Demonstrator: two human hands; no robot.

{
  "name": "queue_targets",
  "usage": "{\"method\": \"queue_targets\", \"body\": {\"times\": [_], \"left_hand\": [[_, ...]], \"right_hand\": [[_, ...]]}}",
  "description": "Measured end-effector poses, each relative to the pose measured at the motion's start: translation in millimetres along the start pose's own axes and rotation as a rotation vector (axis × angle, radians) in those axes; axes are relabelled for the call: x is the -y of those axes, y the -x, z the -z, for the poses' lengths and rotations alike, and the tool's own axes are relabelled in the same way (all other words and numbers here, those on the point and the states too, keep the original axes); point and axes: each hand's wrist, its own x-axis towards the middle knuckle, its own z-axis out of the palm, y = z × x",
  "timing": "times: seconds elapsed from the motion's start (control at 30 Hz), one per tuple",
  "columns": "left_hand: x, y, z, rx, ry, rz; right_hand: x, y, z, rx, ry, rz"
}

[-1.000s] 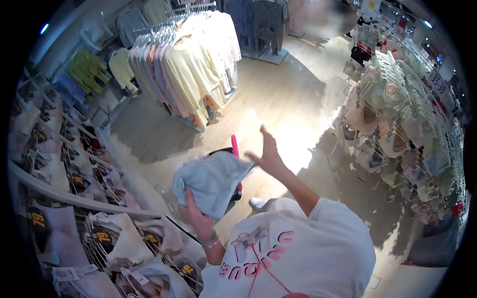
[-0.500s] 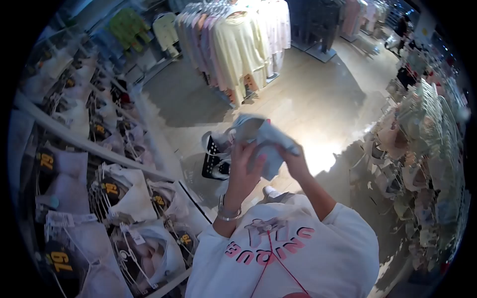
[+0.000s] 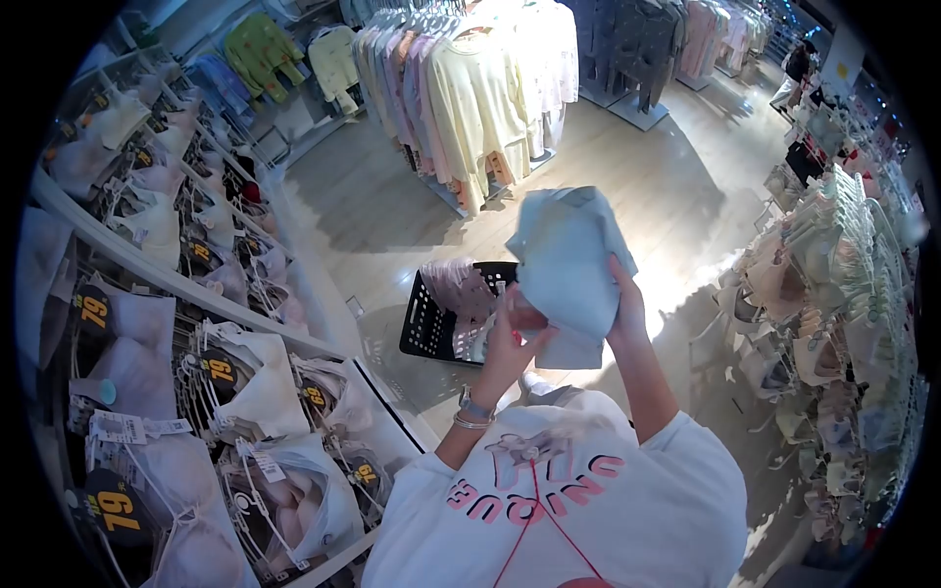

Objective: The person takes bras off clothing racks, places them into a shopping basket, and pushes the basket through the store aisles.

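Two hands grip the blue cloth (image 3: 570,257): your left hand (image 3: 508,345) curls at its lower left, your right hand (image 3: 628,306) closes along its right edge. It is raised, long axis pointing away from you, by the basket's (image 3: 425,329) right edge, nearer your left; soft, folded cloth beside perforated black walls.

- The cloth (image 3: 569,269) was between the hands (image 3: 506,348), above the floor (image 3: 368,220).
- The basket (image 3: 431,341) stood on the floor, left of the cloth, with a garment (image 3: 454,287) inside.
- Ahead, beyond the basket, hung the tops (image 3: 480,108).
- Bras (image 3: 255,377) hung on the left, price tags (image 3: 116,505) among them.
- More hangers (image 3: 863,235) were on the right.
- Far ahead, right, was a person (image 3: 796,71).
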Motion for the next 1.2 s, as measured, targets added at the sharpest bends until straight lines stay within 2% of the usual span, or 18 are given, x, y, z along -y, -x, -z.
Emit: {"method": "queue_targets", "body": {"times": [0.1,0.2,0.3,0.4,0.43,0.53,0.63,0.73,0.77,0.9,1.0,1.03,1.13,1.2], "left_hand": [[15.2,15.3,-1.1,0.077,0.242,0.242],[5.5,22.8,-4.4,0.020,0.321,0.244],[-4.3,29.6,-13.8,-0.027,0.441,0.283],[-10.3,29.4,-1.9,0.300,0.205,0.346],[-12.9,29.7,0.5,0.350,0.262,0.404],[-27.8,27.8,8.9,0.299,0.441,0.472],[-23.1,26.5,25.0,0.076,0.494,0.394],[-28.9,20.5,44.3,-0.059,0.449,0.294],[-23.3,19.2,52.5,-0.082,0.372,0.305],[-30.7,17.3,60.6,-0.099,0.321,0.282],[-19.4,22.8,64.4,-0.045,0.372,0.353],[-20.2,23.3,63.7,-0.059,0.396,0.303],[-31.5,24.3,65.6,-0.089,0.489,0.195],[-44.1,23.9,78.8,-0.093,0.584,0.186]], "right_hand": [[3.9,-3.2,6.2,0.003,-0.071,-0.034],[-1.0,-10.6,16.6,0.010,0.007,0.060],[-9.4,-13.5,17.2,0.003,-0.045,0.036],[-15.2,-11.7,9.2,-0.012,0.060,0.040],[-17.7,-12.5,9.0,-0.007,0.149,0.011],[-28.5,-21.2,12.3,0.032,0.406,-0.059],[-37.9,-25.9,8.1,0.107,0.659,-0.124],[-51.0,-23.4,12.0,0.130,0.998,0.074],[-48.6,-21.9,14.4,0.201,1.074,0.100],[-25.0,-2.4,-7.6,0.715,1.042,0.115],[-28.8,15.9,-26.2,0.740,1.104,0.055],[-38.3,17.4,-25.5,0.651,1.116,0.063],[-50.2,8.9,-15.7,0.662,1.146,-0.073],[-56.3,-0.8,0.4,0.841,1.116,-0.237]]}}
